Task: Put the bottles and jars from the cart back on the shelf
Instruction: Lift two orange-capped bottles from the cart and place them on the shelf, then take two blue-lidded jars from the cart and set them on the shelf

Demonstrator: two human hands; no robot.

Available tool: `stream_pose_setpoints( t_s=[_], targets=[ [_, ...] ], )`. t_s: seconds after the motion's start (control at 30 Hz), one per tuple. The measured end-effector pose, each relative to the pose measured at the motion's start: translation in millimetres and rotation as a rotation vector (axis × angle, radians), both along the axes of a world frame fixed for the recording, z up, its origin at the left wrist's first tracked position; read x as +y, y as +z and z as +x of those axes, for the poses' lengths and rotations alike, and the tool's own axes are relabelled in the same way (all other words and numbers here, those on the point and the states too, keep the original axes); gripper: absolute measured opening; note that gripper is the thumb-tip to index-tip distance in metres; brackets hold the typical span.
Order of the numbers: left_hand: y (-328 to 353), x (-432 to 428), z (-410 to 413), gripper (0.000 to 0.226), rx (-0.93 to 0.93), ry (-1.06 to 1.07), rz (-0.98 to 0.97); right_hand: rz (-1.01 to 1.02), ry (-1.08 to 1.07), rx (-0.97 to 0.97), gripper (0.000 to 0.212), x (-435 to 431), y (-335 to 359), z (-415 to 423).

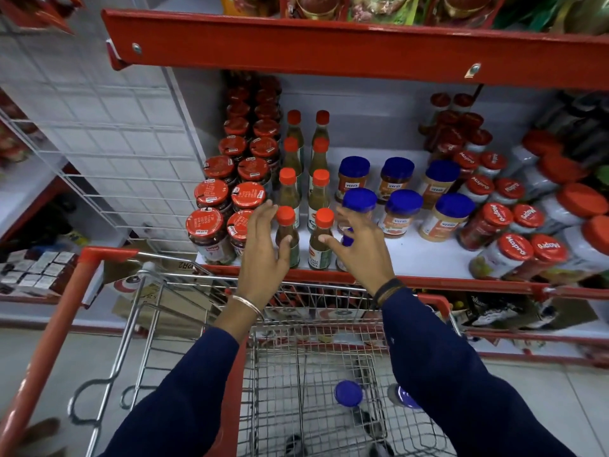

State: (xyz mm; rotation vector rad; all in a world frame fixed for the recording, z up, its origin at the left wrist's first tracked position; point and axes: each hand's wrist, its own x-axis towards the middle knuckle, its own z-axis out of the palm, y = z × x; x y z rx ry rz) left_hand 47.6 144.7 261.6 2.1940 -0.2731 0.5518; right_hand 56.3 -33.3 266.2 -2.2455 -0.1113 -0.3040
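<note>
- Here, both hands reach over the cart to the front edge of the shelf.
- The left hand is spread open, fingers splayed, its thumb against the front left sauce bottle (orange cap, greenish-brown contents); it grips nothing.
- The right hand is open too, thumb touching the neighbouring sauce bottle, fingers in front of a blue-lidded jar at the shelf edge; whether they grasp it, I cannot tell.
- Red-lidded dark jars stand in rows just left of the bottles.
- Two more blue-lidded jars lie in the cart basket, one half hidden by the right sleeve.
</note>
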Motion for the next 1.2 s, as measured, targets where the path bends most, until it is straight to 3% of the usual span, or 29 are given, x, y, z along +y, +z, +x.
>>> stream_pose_setpoints(
  t_s=[0.13,0.23,0.43,0.67,0.77,0.87,1.07,1.2],
  targets=[
    [-12.7,-21.6,-32.9,0.042,-0.212,-0.024,0.175,0.079,-0.070,-0.071,0.056,-21.6,-11.0,-44.4],
    [-44.9,-45.2,-59.6,0.040,-0.161,-0.155,0.298,0.036,-0.080,-0.055,0.046,-44.4,-43.5,-84.6],
    [-134.6,-86.8,-98.7,0.049,0.294,-0.358,0.412,-0.215,-0.096,0.360,0.045,-106.9,-143.3,-141.2],
    [-244.9,-114.2,-121.9,0.080,0.914,-0.436,0.596,-0.509,0.078,0.842,0.066,-154.1,-240.0,-158.3],
    [-279.5,-117.9,-134.0,0.085,1.056,-0.455,0.629,-0.597,0.160,0.986,0.077,-166.4,-268.0,-162.5],
    [-304.8,-122.8,-143.1,0.085,1.117,-0.472,0.709,-0.641,0.247,1.084,0.081,-171.4,-287.7,-164.0],
    [-316.6,-134.6,-138.9,0.056,1.042,-0.463,0.734,-0.659,0.240,1.040,0.066,-167.3,-302.0,-163.1],
    [-308.4,-135.2,-133.4,0.059,1.019,-0.473,0.718,-0.630,0.227,0.992,0.060,-169.4,-295.0,-162.0]
  ],
)
